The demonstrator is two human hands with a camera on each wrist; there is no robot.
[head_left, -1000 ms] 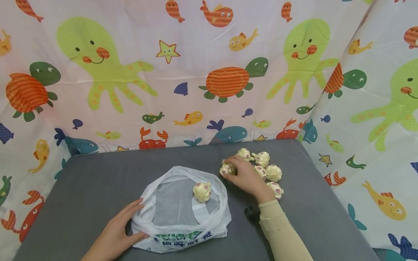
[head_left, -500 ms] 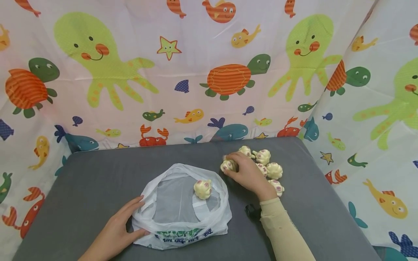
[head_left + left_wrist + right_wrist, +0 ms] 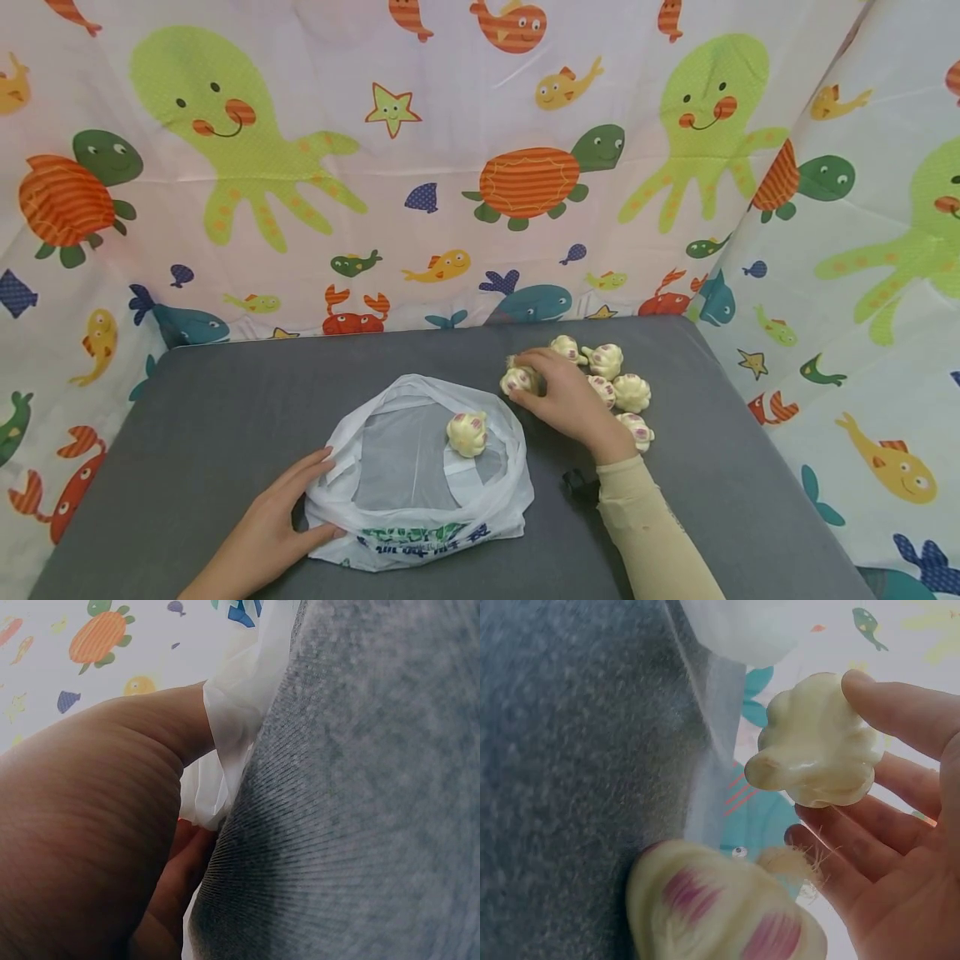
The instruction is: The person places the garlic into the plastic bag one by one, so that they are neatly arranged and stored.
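Note:
In the head view my right hand (image 3: 564, 393) holds a cream garlic bulb (image 3: 517, 381) just beyond the bag's right rim. The right wrist view shows this bulb (image 3: 817, 742) between the thumb and fingers, with a purple-marked garlic bulb (image 3: 724, 907) below it. My left hand (image 3: 273, 517) touches the left side of a white plastic bag (image 3: 427, 533), its fingers spread along the rim and its thumb at the front. One garlic bulb (image 3: 467, 434) lies within the bag's wide mouth. In the left wrist view, thin bag plastic (image 3: 238, 712) covers the thumb's tip.
Several more garlic bulbs (image 3: 632, 392) are grouped on the grey table (image 3: 247, 408), right of and behind my right hand. A small black object (image 3: 579, 487) sits beside the right sleeve. A curtain (image 3: 435, 108) printed with sea animals hangs along the table's back and sides.
The garlic bulb in my right hand has shifted slightly left. My left hand and the bag stay in place, and the head view has moved a little.

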